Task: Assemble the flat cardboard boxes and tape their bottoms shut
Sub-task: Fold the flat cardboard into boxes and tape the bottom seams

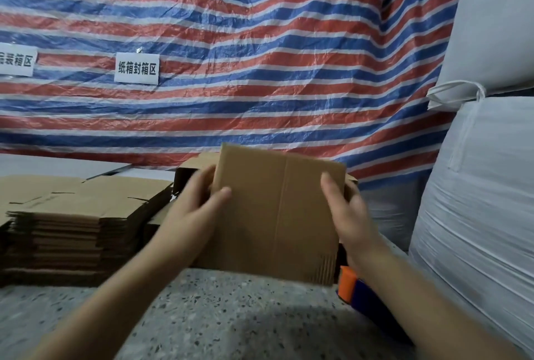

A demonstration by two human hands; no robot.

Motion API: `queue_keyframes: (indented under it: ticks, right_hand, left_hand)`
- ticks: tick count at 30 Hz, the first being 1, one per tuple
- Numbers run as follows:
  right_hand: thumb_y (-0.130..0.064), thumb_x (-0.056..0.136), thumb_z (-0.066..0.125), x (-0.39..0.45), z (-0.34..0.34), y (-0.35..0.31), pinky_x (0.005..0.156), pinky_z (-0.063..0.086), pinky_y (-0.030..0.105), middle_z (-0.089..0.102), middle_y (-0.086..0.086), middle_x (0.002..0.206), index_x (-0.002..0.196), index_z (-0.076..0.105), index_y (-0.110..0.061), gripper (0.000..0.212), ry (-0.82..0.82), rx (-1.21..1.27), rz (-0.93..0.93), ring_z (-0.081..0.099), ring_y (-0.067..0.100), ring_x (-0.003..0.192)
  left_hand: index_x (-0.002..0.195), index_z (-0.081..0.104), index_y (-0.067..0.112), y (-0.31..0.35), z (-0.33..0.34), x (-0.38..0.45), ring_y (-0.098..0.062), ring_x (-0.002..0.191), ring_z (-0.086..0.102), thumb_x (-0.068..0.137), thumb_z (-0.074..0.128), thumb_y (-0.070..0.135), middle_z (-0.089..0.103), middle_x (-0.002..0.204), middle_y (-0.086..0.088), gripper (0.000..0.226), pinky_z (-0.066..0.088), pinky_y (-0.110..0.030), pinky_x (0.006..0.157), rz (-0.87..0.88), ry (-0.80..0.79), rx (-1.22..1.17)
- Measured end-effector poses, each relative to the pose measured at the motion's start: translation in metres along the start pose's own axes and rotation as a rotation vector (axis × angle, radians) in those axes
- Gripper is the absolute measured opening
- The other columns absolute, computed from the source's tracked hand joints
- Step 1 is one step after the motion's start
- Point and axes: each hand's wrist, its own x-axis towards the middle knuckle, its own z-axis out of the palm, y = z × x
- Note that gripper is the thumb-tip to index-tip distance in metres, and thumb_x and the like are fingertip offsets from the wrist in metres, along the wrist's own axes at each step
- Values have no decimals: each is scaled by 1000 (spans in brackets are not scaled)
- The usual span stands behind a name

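**A:** What are you holding in the middle of the frame?

**B:** You are holding a flat cardboard box (pixel 277 209) up on its edge. It is standing just above the speckled table (pixel 202 316), a bit right of the middle. A fold line is running down it.

**A:** What is your left hand (pixel 199 200) doing?

**B:** It is gripping the left edge of the box. Your thumb is lying on the front and your fingers are curling round the back.

**A:** And your right hand (pixel 346 209)?

**B:** It is gripping the right edge the same way, thumb in front and fingers behind. Both hands are looking a bit blurry.

**A:** What is sitting to the left?

**B:** A stack of flat boxes (pixel 78 223) is lying on the table at the lower left. Another box (pixel 196 166) is peeking out behind the one you are holding.

**A:** What is that bright thing by your right arm?

**B:** An orange and blue tape dispenser (pixel 351 284) is lying on the table, just below the box's right corner. Your arm is hiding part of it.

**A:** What is behind it all?

**B:** A red, white and blue striped tarp (pixel 260 56) is hanging across the back, with two white paper signs (pixel 136 68) stuck on it at the left. Big white sacks (pixel 485 186) are piling up on the right side.
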Motion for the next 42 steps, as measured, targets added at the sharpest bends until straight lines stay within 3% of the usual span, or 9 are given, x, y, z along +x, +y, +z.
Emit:
queue_keyframes:
  ticks: [3,6,11,16,27,33,36,39,42]
  right_hand:
    - [-71,84,58,50,21,-40,70,61,37,73,3,102,109,56,-25,53,88,-57,165,72,22,88]
    - [-71,95,41,86,42,-61,86,59,46,72,8,107,121,58,-21,60,-10,-16,255,70,28,97]
    - [-41,105,29,122,69,-57,65,56,32,71,4,79,93,63,-17,43,-122,73,190,70,20,78]
    - [-24,106,34,149,100,-32,37,47,19,69,0,54,93,64,-14,34,-121,101,351,68,12,46]
    - [-26,103,35,173,157,56,39,48,20,74,0,64,92,69,-16,37,-164,144,474,70,13,50]
    - [-18,100,33,173,172,82,36,43,14,73,-3,61,87,69,-18,38,-162,70,476,67,8,46]
    - [-18,101,35,172,175,87,29,37,13,73,-4,60,82,68,-18,39,-171,42,481,64,6,42]
    - [-21,101,38,173,177,93,41,45,17,76,-5,68,86,71,-19,37,-176,6,477,69,9,57]
    - [-22,102,38,172,176,96,42,45,17,74,-7,63,81,70,-21,38,-187,-17,474,67,5,50]
  left_hand:
    - [126,51,37,24,-11,45,-3,101,61,98,56,28,63,111,18,30,49,-29,81,-12,64,60]
    - [127,53,34,37,-23,84,-16,101,59,100,52,37,60,112,6,27,53,-40,82,-126,77,128]
    - [130,58,25,36,-45,135,-14,90,60,97,56,42,61,100,2,37,50,-28,69,-184,244,198]
    - [123,63,18,12,-61,172,-14,87,63,97,57,37,64,98,-2,33,48,-23,65,-263,262,298]
    - [115,62,16,-69,-95,184,-24,106,60,96,53,22,64,108,-7,22,48,-42,100,-512,200,500]
    - [92,63,18,-96,-108,191,-22,99,61,97,48,22,65,95,-5,16,43,-29,75,-466,183,596]
    - [100,67,12,-105,-112,196,-23,100,60,98,45,24,66,101,-7,25,40,-30,78,-462,151,671]
    - [105,67,10,-113,-113,199,-23,102,60,100,42,25,66,103,-7,30,43,-31,85,-468,149,696]
    - [107,66,9,-117,-113,203,-25,105,59,101,37,26,66,107,-10,34,42,-31,88,-468,158,703]
